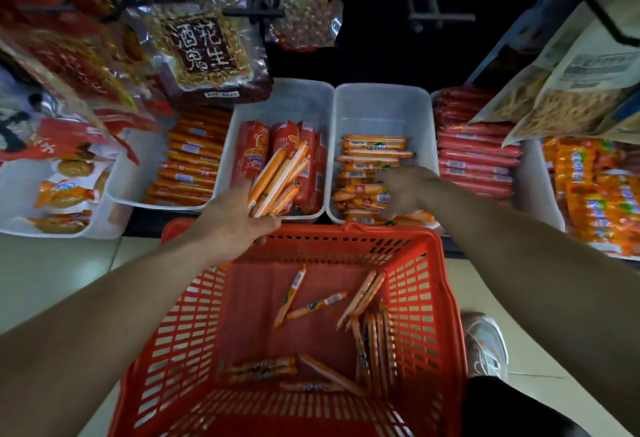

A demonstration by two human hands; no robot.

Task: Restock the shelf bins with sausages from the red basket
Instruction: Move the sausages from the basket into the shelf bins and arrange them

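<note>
A red plastic basket (pixel 429 301) stands on the floor below me with several thin orange sausages (pixel 363 294) scattered on its bottom. My left hand (pixel 239 218) grips a bundle of orange sausages (pixel 277 182) over the basket's far rim, in front of a clear bin (pixel 304 97) of red sausage packs. My right hand (pixel 405 191) reaches into the neighbouring clear bin (pixel 381 107), palm down on the pile of orange sausages (pixel 374 151) stacked there. Whether its fingers hold a sausage is hidden.
More bins flank these: orange sticks (pixel 194 159) on the left, red sausages (pixel 474 156) on the right, orange multipacks (pixel 592 194) at the far right. Peanut bags (pixel 204 49) hang above the bins. A shoe (pixel 485 343) stands beside the basket on the tiled floor.
</note>
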